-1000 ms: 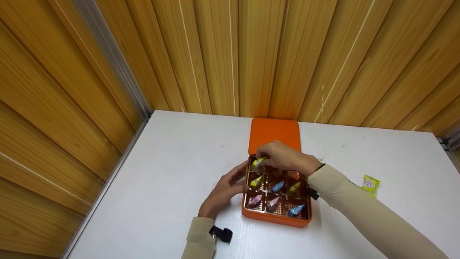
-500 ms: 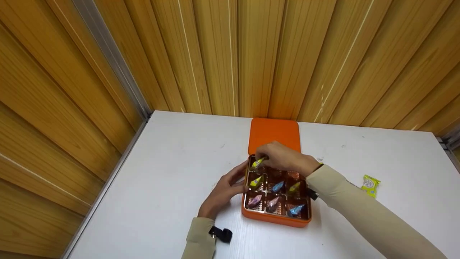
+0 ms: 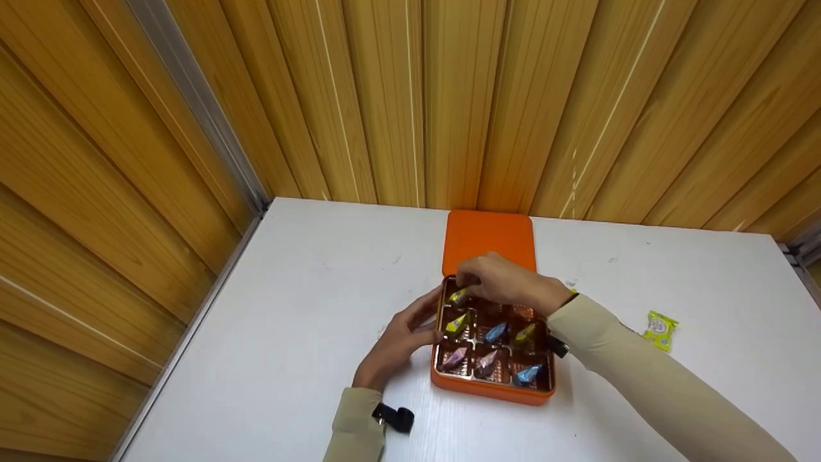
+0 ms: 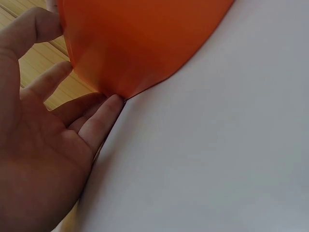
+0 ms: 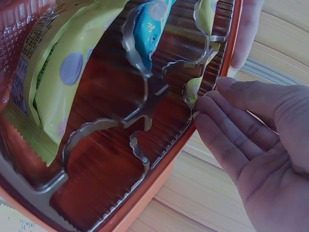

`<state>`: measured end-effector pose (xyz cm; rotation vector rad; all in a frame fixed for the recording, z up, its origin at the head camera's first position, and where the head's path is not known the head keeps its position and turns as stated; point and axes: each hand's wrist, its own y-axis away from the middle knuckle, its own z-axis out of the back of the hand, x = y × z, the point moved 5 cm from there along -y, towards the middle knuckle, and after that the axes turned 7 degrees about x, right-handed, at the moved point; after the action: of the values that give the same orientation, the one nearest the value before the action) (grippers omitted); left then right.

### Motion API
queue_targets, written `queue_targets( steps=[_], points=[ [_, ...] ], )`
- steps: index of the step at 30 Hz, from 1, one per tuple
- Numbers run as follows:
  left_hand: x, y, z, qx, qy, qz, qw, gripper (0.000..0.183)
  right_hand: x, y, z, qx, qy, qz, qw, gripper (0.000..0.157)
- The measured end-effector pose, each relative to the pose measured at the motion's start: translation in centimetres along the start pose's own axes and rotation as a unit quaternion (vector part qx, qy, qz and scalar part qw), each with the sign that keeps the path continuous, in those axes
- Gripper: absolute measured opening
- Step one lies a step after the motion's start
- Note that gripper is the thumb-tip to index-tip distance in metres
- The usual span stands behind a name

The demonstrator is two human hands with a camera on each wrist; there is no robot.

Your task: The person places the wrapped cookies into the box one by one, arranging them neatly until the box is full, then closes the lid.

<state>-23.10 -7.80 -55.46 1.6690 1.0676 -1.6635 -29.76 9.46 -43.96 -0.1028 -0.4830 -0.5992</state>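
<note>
An orange tin (image 3: 494, 389) with a brown divided tray stands on the white table. My left hand (image 3: 399, 337) rests against its left side, thumb at the rim; in the left wrist view, the extended fingers touch the orange wall. Over the back-left compartment my right hand (image 3: 503, 279) pinches a yellow wrapped candy (image 3: 458, 298), mostly down in the compartment. The right wrist view shows a sliver of that candy (image 5: 194, 88) by the fingertips. Other compartments hold a yellow candy (image 3: 457, 324), a blue candy (image 3: 529, 375) and a pink candy (image 3: 455, 358). My right hand partly hides the back row.
The tin's orange lid (image 3: 489, 239) lies flat behind it, near the wood-patterned wall (image 3: 378, 102). Another yellow wrapped candy (image 3: 660, 330) lies on the table (image 3: 308, 321) to the right. A bit of yellow shows behind my right wrist.
The yellow candy at my right fingertips has sunk lower into the back-left compartment, and the right fingers have dipped slightly. My left hand has stayed in place against the tin.
</note>
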Motion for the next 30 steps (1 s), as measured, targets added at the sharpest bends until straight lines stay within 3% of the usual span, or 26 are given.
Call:
queue_targets(
  steps=[14,30],
  points=[
    [-0.2,0.1,0.1,-0.001,-0.005,0.003,1.0000,0.082,-0.1,0.8,0.2,-0.024,-0.014,0.014,1.000,0.012],
    [0.0,-0.1,0.1,0.000,-0.010,0.002,1.0000,0.082,0.0,3.6,0.9,-0.059,-0.053,-0.024,0.997,0.017]
  ],
)
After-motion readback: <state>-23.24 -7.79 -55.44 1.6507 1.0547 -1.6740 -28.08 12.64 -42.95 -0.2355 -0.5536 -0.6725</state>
